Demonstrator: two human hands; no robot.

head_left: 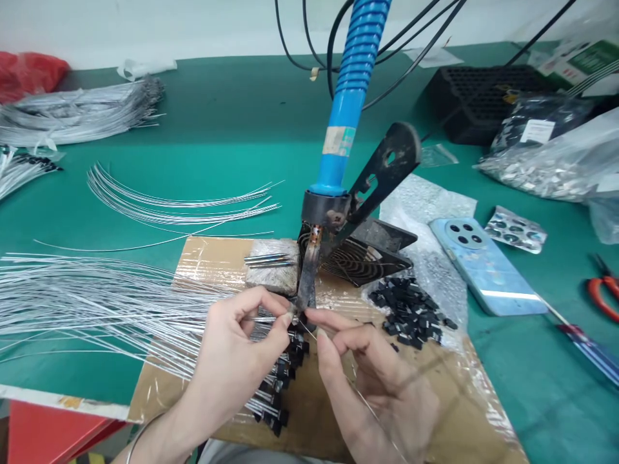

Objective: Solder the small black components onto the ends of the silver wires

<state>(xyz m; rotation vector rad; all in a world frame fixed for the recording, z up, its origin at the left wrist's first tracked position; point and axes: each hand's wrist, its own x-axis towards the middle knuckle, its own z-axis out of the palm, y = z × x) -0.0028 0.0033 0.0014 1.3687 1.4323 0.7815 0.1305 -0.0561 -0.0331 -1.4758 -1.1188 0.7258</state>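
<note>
My left hand [242, 348] pinches a thin white wire against the tip of a fixed soldering iron [309, 270] with a blue handle [351, 96]. My right hand [372, 374] pinches a fine strand of solder wire [372, 412] and holds its end at the same tip. Under my hands lies a row of white wires with small black parts [285, 374] on their ends. Both hands rest over a taped cardboard sheet [449, 399].
A fan of loose white wires [97, 296] spreads at the left, with more bundles [77, 113] behind. A pile of small black parts [411, 312] lies on bubble wrap. A blue phone [483, 264], red-handled cutters [602, 293], a black fan [367, 254] and bags [546, 161] are at the right.
</note>
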